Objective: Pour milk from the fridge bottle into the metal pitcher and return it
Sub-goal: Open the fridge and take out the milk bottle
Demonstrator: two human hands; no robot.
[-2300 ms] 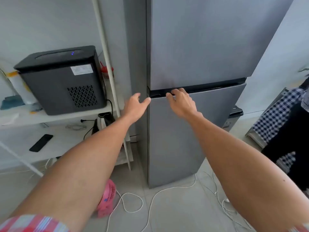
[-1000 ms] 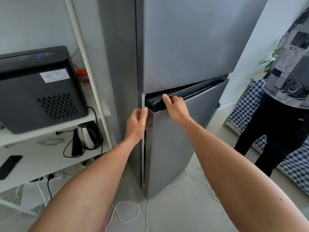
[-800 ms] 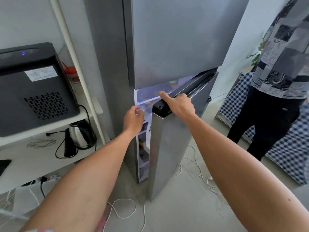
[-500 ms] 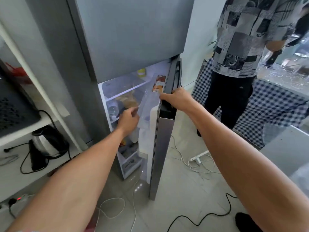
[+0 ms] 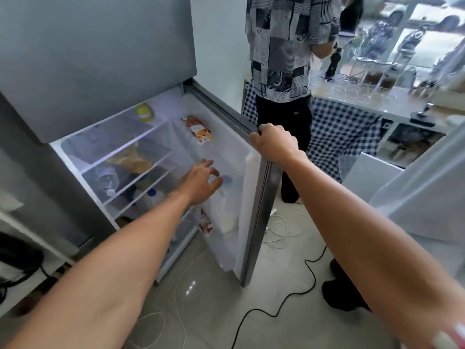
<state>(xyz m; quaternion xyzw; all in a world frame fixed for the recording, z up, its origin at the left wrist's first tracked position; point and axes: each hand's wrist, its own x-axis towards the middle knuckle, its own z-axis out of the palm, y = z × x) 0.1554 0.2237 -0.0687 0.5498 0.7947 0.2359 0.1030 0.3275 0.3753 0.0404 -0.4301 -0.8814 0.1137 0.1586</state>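
The lower fridge door (image 5: 254, 197) stands wide open, and my right hand (image 5: 274, 144) grips its top edge. A white milk bottle (image 5: 227, 212) with a blue cap stands in the door rack. My left hand (image 5: 201, 181) reaches into the door rack with its fingers spread and loosely bent just over that blue cap; I cannot tell whether they touch it. The metal pitcher is not in view. Inside the fridge, glass shelves (image 5: 130, 157) hold bags, a clear bottle and another blue-capped bottle (image 5: 152, 196).
A person in a patterned shirt (image 5: 281, 59) stands just behind the open door. A counter with a checked cloth (image 5: 344, 127) and glassware lies to the right. Cables (image 5: 281, 298) run across the floor. A white shelf unit stands at the left.
My right hand has swung the lower door from shut to wide open. My left hand left the door edge and moved inside toward the bottle in the door rack.
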